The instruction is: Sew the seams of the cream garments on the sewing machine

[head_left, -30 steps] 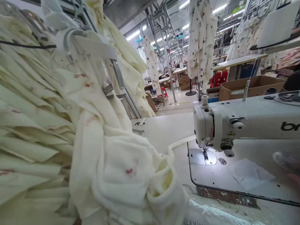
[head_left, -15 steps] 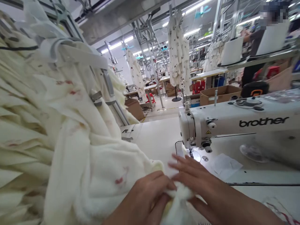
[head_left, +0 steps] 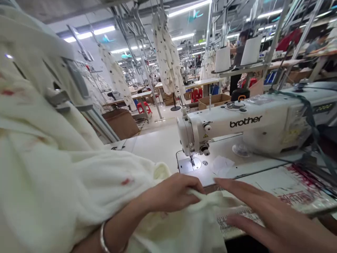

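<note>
A cream fleece garment [head_left: 110, 172] with small red prints hangs at the left and spreads toward the front of the sewing table. My left hand [head_left: 176, 193], with a silver bangle at its wrist, is closed on a gathered edge of this garment. Just right of the bunched cloth, my right hand [head_left: 258, 207] has its thumb and fingers apart and holds nothing. Beyond both hands stands a white brother sewing machine [head_left: 218, 126], its needle area [head_left: 192, 162] lit and with no cloth under the presser foot.
A scrap of white material [head_left: 222, 165] lies beside the needle plate. A metal hanger clamp [head_left: 56, 98] holds the garment at the left. Thread cones [head_left: 222, 59] stand on a rack behind the machine. Farther back are a cardboard box [head_left: 214, 101], hanging printed garments [head_left: 167, 56] and a person [head_left: 239, 52].
The view has swung right, showing more of the machine. My right hand has moved away from the cloth to the right, while my left hand keeps its grip.
</note>
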`<act>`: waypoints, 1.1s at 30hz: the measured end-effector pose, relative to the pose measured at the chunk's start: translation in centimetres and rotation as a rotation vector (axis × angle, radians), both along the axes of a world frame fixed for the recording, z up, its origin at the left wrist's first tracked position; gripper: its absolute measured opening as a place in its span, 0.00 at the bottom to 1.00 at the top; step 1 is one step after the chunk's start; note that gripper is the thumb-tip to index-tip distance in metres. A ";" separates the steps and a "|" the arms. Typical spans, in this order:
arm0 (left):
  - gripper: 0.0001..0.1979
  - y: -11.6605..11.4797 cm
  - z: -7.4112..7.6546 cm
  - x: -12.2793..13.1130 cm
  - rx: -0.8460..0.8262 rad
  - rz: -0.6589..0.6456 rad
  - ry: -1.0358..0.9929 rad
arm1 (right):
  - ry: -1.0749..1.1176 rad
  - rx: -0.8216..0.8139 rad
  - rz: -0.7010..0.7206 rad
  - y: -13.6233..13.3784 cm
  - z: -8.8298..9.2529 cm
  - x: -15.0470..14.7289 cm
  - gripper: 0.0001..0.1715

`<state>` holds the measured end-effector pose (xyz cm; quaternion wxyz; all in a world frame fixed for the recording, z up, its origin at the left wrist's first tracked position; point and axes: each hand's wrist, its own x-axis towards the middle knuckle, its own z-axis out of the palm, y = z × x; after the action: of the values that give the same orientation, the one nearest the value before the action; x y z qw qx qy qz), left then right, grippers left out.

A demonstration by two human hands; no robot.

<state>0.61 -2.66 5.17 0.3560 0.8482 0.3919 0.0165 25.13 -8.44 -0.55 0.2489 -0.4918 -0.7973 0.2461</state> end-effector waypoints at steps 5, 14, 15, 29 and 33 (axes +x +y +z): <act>0.09 -1.0 0.0 0.0 0.181 0.160 -0.035 | 0.232 -0.404 0.068 1.6 1.4 -5.2 0.08; 0.06 -4.1 -2.1 2.2 0.195 0.324 0.004 | 0.226 -0.376 -0.005 1.2 1.2 -3.3 0.08; 0.04 -4.0 -2.5 2.3 0.183 0.338 -0.022 | 0.230 -0.362 0.000 1.2 1.2 -3.3 0.09; 0.04 -1.2 -2.8 1.8 0.213 0.109 -0.271 | 0.250 -0.250 -0.056 2.0 0.8 -3.4 0.07; 0.04 -0.5 -2.3 2.3 0.055 0.229 -0.196 | 0.237 -0.261 -0.083 2.2 0.7 -3.5 0.06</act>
<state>2.88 -3.16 2.84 0.3649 0.8016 0.4489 0.1506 21.67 -6.19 0.10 0.2852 -0.5200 -0.7027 0.3930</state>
